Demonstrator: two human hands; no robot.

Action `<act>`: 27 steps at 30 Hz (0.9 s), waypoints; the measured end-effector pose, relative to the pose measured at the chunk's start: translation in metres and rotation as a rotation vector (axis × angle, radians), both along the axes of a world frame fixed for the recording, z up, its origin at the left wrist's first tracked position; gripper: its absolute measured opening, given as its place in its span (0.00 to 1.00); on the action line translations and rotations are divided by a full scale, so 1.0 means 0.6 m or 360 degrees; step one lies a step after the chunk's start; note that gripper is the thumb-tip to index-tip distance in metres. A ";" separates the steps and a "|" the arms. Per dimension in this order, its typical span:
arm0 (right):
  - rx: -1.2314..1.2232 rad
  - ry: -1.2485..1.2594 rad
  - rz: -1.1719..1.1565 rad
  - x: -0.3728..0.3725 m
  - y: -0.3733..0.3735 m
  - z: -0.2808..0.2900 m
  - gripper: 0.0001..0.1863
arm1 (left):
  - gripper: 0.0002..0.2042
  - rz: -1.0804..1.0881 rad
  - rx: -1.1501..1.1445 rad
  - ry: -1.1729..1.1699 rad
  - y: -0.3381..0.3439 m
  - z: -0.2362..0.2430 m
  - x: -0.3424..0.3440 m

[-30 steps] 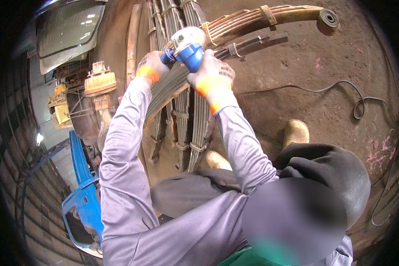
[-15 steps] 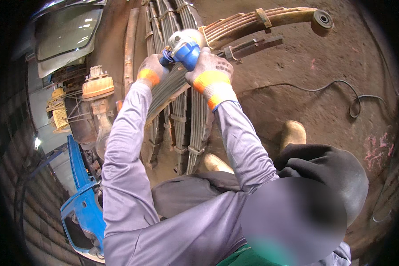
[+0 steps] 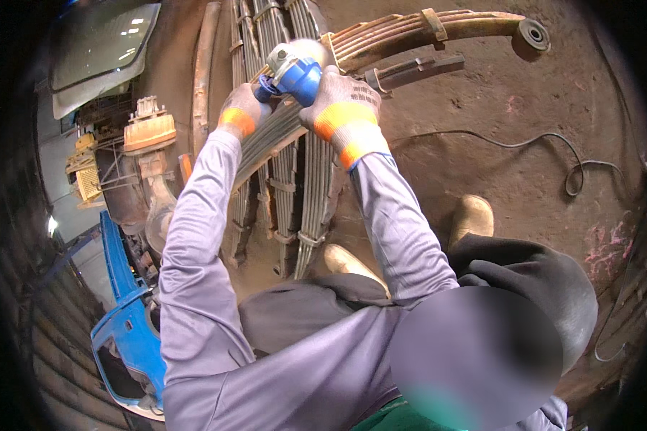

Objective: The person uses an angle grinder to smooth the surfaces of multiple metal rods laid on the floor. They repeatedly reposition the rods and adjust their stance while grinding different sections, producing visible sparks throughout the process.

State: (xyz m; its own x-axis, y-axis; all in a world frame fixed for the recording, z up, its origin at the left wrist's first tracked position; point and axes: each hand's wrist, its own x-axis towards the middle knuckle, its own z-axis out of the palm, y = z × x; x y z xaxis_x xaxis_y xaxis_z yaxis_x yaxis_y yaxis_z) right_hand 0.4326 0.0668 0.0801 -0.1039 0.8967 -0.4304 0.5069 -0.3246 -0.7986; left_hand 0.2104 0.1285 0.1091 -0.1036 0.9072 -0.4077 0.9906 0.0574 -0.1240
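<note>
A blue angle grinder (image 3: 300, 77) with a metal head is held in both my gloved hands, over a rusty leaf spring (image 3: 410, 39). My right hand (image 3: 343, 100) is wrapped round its blue body. My left hand (image 3: 246, 108) closes on the handle at the grinder's left side. The pale, blurred disc (image 3: 310, 52) is at the far side of the tool, close to the spring's clamp; whether it touches the metal I cannot tell. Bundled leaf springs (image 3: 315, 201) lie beneath the grinder and my forearms.
A dark cable (image 3: 510, 146) snakes over the dirt floor on the right. My boots (image 3: 473, 215) stand near the springs. Left are a rusty axle hub (image 3: 149, 135), a long rusty pipe (image 3: 205, 68), a windshield (image 3: 104, 50) and a blue vehicle door (image 3: 131, 345).
The grinder has shifted slightly away and to the left with both hands still on it. The whole view has turned a little.
</note>
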 end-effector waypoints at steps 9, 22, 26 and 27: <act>-0.0051 0.0030 0.0016 -0.003 -0.007 -0.013 0.32 | 0.15 0.0011 0.0033 0.0133 -0.015 0.018 0.028; -0.0112 0.0007 0.0217 0.017 0.069 0.019 0.25 | 0.26 -0.0012 -0.0188 0.0044 0.088 -0.047 -0.073; -0.0054 0.0088 0.0064 -0.031 0.057 -0.010 0.31 | 0.13 -0.0195 -0.0007 0.0176 0.062 -0.013 -0.067; -0.0077 0.0054 0.0031 -0.028 0.046 -0.006 0.31 | 0.15 -0.0162 -0.0027 0.0137 0.053 -0.010 -0.053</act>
State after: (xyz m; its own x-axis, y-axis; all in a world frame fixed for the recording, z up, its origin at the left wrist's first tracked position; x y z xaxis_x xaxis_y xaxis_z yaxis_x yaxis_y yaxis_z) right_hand 0.4160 0.0941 0.0765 -0.1367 0.8724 -0.4693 0.4862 -0.3537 -0.7991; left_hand 0.1788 0.1601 0.1030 -0.0470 0.9078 -0.4169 0.9768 -0.0455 -0.2091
